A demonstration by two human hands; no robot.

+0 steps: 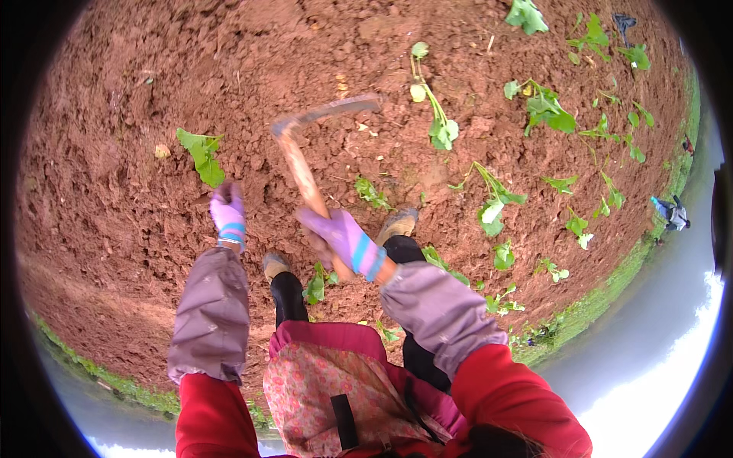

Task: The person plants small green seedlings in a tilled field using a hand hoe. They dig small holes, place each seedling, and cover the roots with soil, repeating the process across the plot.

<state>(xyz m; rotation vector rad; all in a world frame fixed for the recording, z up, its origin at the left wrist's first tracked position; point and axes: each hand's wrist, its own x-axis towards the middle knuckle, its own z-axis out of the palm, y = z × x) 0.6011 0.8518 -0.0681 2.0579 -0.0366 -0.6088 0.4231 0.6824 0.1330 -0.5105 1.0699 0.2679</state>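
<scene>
My right hand, in a purple glove with blue bands, grips the wooden handle of a hoe. The hoe's narrow, worn metal blade points to the right above the reddish soil. My left hand, gloved alike, is low over the soil, just below a green leafy seedling lying there; whether its fingertips hold anything is unclear. A small leafy plant lies between the hoe handle and my right shoe. Another leafy seedling with long stems lies right of the blade.
More seedlings lie scattered over the soil to the right. My shoes stand on the soil, with a leafy plant between my legs. Far right, a person is near the grassy field edge. A dark object lies at the upper right.
</scene>
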